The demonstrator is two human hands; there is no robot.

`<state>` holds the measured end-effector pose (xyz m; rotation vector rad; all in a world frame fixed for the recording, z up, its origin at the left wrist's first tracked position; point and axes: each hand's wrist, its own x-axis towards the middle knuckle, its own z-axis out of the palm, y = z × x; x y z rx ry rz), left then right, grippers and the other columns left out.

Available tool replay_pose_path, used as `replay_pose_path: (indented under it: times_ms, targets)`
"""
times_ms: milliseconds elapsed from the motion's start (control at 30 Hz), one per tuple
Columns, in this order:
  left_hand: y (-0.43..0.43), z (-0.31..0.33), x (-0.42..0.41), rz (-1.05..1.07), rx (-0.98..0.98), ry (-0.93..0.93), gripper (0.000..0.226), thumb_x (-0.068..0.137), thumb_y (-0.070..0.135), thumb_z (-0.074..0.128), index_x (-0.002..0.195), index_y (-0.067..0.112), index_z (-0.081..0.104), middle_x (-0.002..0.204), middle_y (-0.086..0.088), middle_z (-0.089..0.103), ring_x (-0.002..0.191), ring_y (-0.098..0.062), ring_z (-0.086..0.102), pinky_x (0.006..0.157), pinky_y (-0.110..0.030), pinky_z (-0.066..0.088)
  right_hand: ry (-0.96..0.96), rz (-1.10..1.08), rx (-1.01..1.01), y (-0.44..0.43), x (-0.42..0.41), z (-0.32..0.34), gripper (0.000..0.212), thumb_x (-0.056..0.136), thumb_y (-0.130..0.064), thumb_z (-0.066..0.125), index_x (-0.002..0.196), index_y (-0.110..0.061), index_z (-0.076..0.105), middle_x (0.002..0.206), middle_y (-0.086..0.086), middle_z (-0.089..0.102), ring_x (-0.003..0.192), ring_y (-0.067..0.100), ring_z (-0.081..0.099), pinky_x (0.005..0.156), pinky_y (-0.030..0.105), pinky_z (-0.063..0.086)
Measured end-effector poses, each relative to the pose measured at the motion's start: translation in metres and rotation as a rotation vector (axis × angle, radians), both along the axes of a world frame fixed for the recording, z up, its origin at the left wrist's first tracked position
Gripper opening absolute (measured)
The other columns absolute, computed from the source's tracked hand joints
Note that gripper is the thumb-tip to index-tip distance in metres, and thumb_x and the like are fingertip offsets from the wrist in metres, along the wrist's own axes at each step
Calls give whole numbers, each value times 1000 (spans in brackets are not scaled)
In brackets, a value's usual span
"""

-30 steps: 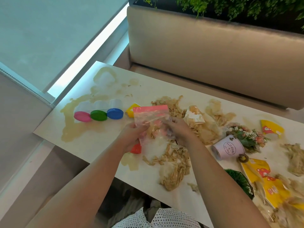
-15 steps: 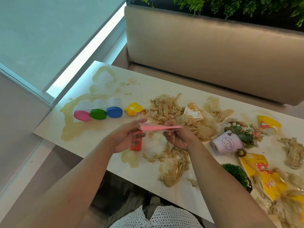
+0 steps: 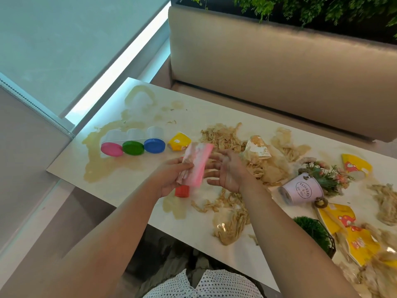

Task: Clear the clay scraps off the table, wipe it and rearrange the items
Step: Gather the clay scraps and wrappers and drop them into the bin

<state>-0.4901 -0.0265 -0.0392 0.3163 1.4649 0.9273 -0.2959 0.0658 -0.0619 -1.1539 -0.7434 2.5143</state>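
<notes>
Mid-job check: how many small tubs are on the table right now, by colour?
Pink-lidded tub: 1
Green-lidded tub: 1
Blue-lidded tub: 1
Red tub, partly hidden behind the pink bag that the left hand grips: 1
Total: 4

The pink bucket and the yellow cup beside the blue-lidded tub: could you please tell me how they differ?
The pink bucket bears dark lettering and has flowers at its mouth; the yellow cup has neither. The bucket lies toward the table's right end; the cup lies next to the blue-lidded tub. Both lie tipped on their sides on the table.
</notes>
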Motion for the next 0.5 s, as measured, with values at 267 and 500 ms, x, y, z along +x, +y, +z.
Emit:
replay_pose_path:
  times_ms: [267,500]
  targets:
    - [-9,-6,-15,122,16,-6,20,96,8,69,116,7,66,92,-9,78,77,-22,75,67,-34,62,-238,136,368,-21,-54,0,26,101,-15,61,127,-9,63,99,11,68,73,16,65,55,28,51]
    - [-22,-9,-64,236,-12,35,19,97,7,67,115,9,70,93,-6,78,81,-19,72,62,-30,59,-414,163,519,6,-101,-8,19,103,-21,60,117,-8,61,89,7,63,61,19,61,56,34,52]
